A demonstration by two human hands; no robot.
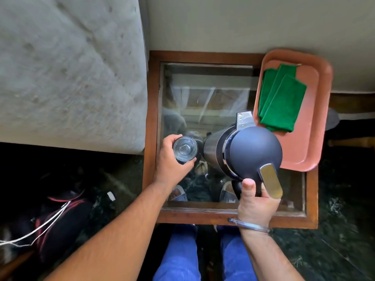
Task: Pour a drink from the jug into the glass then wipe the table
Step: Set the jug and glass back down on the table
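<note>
The right hand (258, 201) has its fingers clenched round the handle of the jug (243, 151), whose spout points away (not yet toward the glass). The glass (185, 149) stands just left of the jug on the desk (203, 217), the left hand (172, 161) wrapped round it, so pouring looks to need a leftward swing and tilt

The jug (243, 153) handle is hidden inside the right hand (258, 201); the left hand (172, 159) covers the glass (185, 149) wall.
</note>
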